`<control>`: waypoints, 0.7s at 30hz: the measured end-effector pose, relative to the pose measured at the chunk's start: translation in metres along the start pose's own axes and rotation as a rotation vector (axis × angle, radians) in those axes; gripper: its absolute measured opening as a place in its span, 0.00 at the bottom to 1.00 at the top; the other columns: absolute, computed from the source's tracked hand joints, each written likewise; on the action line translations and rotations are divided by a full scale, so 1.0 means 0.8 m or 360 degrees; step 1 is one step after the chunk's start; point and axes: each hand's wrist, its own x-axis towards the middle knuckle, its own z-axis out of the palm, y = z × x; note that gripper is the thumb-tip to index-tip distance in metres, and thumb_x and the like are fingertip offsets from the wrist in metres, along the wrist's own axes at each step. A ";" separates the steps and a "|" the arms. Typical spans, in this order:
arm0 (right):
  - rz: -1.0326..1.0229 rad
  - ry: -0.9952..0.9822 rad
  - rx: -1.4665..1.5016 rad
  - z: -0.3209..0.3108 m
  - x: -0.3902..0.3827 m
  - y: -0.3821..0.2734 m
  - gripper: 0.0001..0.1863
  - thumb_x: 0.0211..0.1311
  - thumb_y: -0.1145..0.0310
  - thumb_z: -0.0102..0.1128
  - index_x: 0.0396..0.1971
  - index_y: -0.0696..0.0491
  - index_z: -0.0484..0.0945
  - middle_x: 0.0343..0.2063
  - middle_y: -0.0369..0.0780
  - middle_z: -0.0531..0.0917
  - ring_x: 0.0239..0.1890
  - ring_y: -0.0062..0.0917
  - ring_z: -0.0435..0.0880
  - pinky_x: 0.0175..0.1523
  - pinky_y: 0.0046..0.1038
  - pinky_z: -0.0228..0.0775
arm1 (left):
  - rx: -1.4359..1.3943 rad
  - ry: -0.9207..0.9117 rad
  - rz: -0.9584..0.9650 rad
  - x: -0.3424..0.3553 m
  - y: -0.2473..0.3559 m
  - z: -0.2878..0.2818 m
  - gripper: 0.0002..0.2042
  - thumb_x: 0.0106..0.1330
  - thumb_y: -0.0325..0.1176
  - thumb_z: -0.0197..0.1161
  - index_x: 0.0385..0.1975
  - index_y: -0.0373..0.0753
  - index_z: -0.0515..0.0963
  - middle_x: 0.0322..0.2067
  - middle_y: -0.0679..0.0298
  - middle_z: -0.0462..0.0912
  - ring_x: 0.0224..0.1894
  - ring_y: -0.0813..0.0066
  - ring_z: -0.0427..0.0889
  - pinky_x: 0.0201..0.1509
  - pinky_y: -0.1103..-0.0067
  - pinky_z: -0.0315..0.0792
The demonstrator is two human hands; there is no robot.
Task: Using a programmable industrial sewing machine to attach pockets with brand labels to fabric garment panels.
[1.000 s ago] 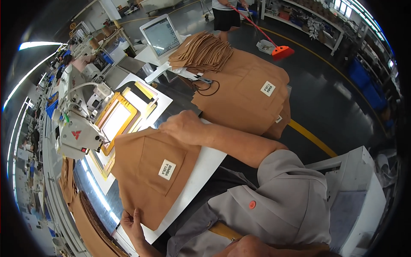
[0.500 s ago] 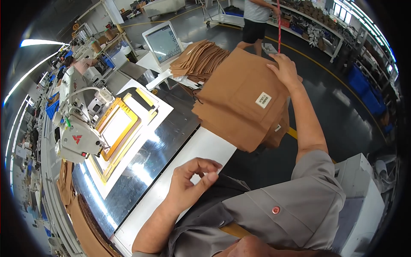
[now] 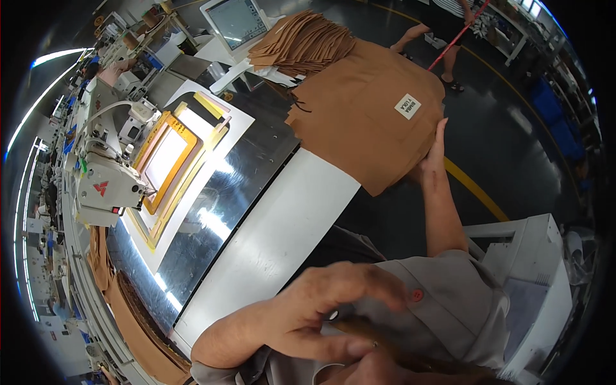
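A stack of brown fabric panels point(image 3: 366, 122) lies over the right end of the table and hangs past its edge. A white label point(image 3: 408, 106) sits on the top panel. My right hand point(image 3: 436, 154) holds the stack by its right edge, one digit pointing up along the side and the other fingers partly hidden beneath. My left hand point(image 3: 340, 308) is raised close in front of my chest, away from the fabric. Its thumb and fingers are curved and apart, with nothing visible between them.
A sewing machine point(image 3: 109, 186) with a yellow clamp frame point(image 3: 170, 163) stands on the left. Behind the panels are a pile of folded brown pieces point(image 3: 301, 42) and a screen point(image 3: 234, 22). A white cabinet point(image 3: 539, 276) stands at right; another person's leg point(image 3: 449, 64) shows beyond.
My right hand has moved from the top far edge of the stack down to its right side. My left hand has come nearer and its fingers have spread. The person behind has bent or shifted.
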 end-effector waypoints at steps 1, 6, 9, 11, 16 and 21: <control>-0.0100 0.0043 -0.0034 0.015 -0.010 -0.004 0.41 0.68 0.36 0.58 0.68 0.53 0.71 0.64 0.45 0.77 0.68 0.33 0.73 0.68 0.35 0.69 | 0.0362 -0.0041 -0.0174 0.004 -0.002 -0.016 0.26 0.69 0.49 0.67 0.52 0.29 0.78 0.50 0.45 0.84 0.57 0.48 0.83 0.63 0.61 0.74; -0.0180 0.0108 -0.0426 0.044 -0.003 -0.029 0.33 0.65 0.55 0.72 0.65 0.56 0.74 0.58 0.43 0.82 0.59 0.31 0.82 0.63 0.31 0.74 | 0.1664 0.0200 -0.0268 0.005 -0.076 -0.069 0.28 0.59 0.45 0.76 0.55 0.35 0.76 0.60 0.53 0.79 0.60 0.52 0.80 0.62 0.64 0.73; -0.0404 -0.0037 -0.0626 0.025 0.017 -0.036 0.26 0.64 0.69 0.72 0.60 0.59 0.76 0.56 0.42 0.83 0.56 0.30 0.83 0.60 0.31 0.76 | 0.2098 0.0101 -0.0336 0.000 -0.117 -0.076 0.27 0.59 0.41 0.76 0.56 0.37 0.76 0.65 0.57 0.75 0.62 0.52 0.77 0.64 0.62 0.71; -0.0375 -0.0128 -0.0619 0.043 0.009 -0.040 0.27 0.63 0.68 0.73 0.61 0.59 0.76 0.56 0.42 0.83 0.56 0.30 0.83 0.60 0.31 0.76 | 0.2048 0.0131 -0.0343 -0.002 -0.128 -0.081 0.28 0.59 0.40 0.76 0.57 0.36 0.76 0.64 0.56 0.75 0.62 0.52 0.77 0.64 0.62 0.71; -0.0300 -0.0009 -0.0576 0.056 0.009 -0.069 0.32 0.60 0.65 0.77 0.62 0.59 0.75 0.56 0.43 0.82 0.57 0.29 0.83 0.59 0.31 0.77 | 0.0908 0.0303 0.0001 0.053 -0.024 -0.050 0.19 0.62 0.33 0.72 0.49 0.31 0.79 0.56 0.47 0.80 0.57 0.58 0.81 0.61 0.68 0.73; -0.0039 -0.0213 -0.0621 0.058 0.027 -0.065 0.34 0.57 0.61 0.79 0.60 0.60 0.75 0.55 0.43 0.83 0.56 0.29 0.83 0.59 0.30 0.77 | 0.0084 0.0430 0.0403 0.035 0.066 0.025 0.14 0.67 0.42 0.68 0.42 0.39 0.82 0.47 0.57 0.83 0.47 0.65 0.84 0.50 0.60 0.74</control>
